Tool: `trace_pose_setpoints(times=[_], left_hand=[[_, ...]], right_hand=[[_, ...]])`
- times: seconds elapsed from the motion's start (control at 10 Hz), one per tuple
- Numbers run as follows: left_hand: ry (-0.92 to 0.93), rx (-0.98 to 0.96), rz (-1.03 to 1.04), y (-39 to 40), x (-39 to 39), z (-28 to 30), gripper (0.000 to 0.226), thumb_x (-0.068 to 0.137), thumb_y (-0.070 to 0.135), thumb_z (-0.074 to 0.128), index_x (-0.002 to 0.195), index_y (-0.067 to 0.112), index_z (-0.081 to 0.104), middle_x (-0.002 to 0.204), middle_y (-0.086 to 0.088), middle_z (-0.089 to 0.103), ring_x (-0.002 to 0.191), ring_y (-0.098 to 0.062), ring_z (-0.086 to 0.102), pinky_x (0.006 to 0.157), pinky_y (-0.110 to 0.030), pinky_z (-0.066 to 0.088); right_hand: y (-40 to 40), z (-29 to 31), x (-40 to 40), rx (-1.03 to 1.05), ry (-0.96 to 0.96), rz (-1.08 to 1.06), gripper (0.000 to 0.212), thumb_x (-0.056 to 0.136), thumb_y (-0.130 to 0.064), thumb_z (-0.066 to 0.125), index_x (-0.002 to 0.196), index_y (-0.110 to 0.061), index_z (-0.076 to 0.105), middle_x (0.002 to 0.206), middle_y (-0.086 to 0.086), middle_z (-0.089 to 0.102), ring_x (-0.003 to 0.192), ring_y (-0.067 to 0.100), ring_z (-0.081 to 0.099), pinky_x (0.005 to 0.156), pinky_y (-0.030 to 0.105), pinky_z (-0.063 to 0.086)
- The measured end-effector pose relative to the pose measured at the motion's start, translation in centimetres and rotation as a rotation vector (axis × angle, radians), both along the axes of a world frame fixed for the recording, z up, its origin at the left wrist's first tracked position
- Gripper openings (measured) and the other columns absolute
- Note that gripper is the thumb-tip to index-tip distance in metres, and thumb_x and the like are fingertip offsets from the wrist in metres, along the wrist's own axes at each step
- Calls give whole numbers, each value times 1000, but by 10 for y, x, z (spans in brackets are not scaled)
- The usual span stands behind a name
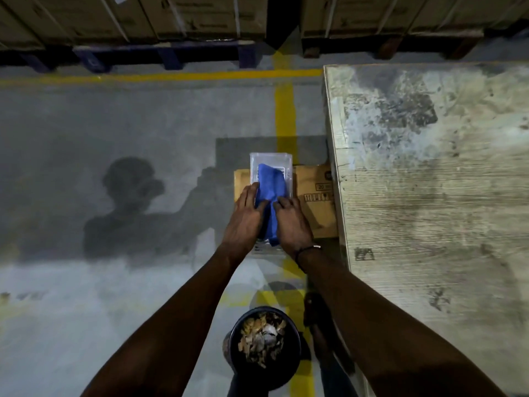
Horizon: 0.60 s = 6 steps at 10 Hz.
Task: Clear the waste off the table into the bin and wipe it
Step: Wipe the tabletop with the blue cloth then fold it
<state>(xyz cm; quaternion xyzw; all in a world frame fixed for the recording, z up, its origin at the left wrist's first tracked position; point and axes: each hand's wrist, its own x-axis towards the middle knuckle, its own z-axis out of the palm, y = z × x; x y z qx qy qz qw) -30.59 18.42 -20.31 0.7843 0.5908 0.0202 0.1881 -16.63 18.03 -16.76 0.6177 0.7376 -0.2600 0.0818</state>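
Two hands press a crumpled blue cloth (270, 193) into a clear container (270, 160).

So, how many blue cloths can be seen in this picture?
1. The blue cloth lies in the clear plastic container on the cardboard box, under both hands, left of the table. More cloths may be hidden beneath it.

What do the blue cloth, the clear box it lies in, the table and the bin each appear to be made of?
Blue cloth: soft fabric, matte; it folds and creases under both hands.
Clear box: probably rigid plastic, glossy; see-through walls catch the light.
Table: wood or wood-look board, with printed grain and a worn, stained surface.
Bin: dark, smooth, likely plastic; too dim to be sure.
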Motion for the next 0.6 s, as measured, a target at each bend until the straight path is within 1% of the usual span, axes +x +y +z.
trace_pose_setpoints(times=[0.1, 0.2, 0.3, 0.4, 0.5, 0.6], left_hand=[[192, -4, 0, -5, -3, -7, 59, 104, 30, 58, 160, 19, 41, 176, -16, 2, 162, -42, -1, 124, -60, -12], [275, -12, -36, -8, -5, -4, 62, 99, 38, 64, 155, 17, 50, 174, -14, 15, 161, -43, 9, 118, -57, -28], [364, -35, -87, -4, -4, -2, 68, 100, 43, 62, 159, 16, 44, 174, -14, 14, 161, -41, 9, 115, -55, -34], [374, -47, -68, -5, 1, -5, 69, 108, 47, 43, 167, 18, 21, 175, -12, -9, 161, -37, -14, 107, -53, -42], [371, -57, -51, -7, 3, 6, 67, 109, 45, 40, 167, 17, 22, 175, -11, -14, 160, -37, -18, 115, -56, -33], [254, -23, 12, -14, 0, 27, 59, 110, 40, 41, 163, 17, 33, 176, -10, -5, 162, -34, -10, 120, -53, -20]], right_hand=[[2, -5, -2, -10, -173, 90, 61, 93, -27, 65, 150, -16, 44, 156, 8, 42, 148, 33, 27, 116, 47, 27], [2, -13, -6, -31, -269, 133, 60, 97, -35, 59, 152, -19, 40, 159, 8, 39, 150, 35, 23, 117, 49, 24], [2, -19, -10, 0, -326, 189, 57, 103, -39, 48, 155, -18, 36, 161, 11, 36, 151, 34, 22, 118, 47, 22], [0, -17, -13, -4, -361, 229, 60, 106, -39, 44, 159, -15, 29, 165, 14, 28, 153, 34, 19, 121, 46, 19], [-2, -8, -8, -2, -310, 191, 66, 100, -42, 57, 157, -18, 34, 166, 10, 28, 153, 32, 20, 121, 49, 19], [-11, 9, -3, 21, -173, 66, 66, 98, -35, 60, 157, -22, 35, 167, 8, 28, 153, 32, 21, 119, 51, 21]])
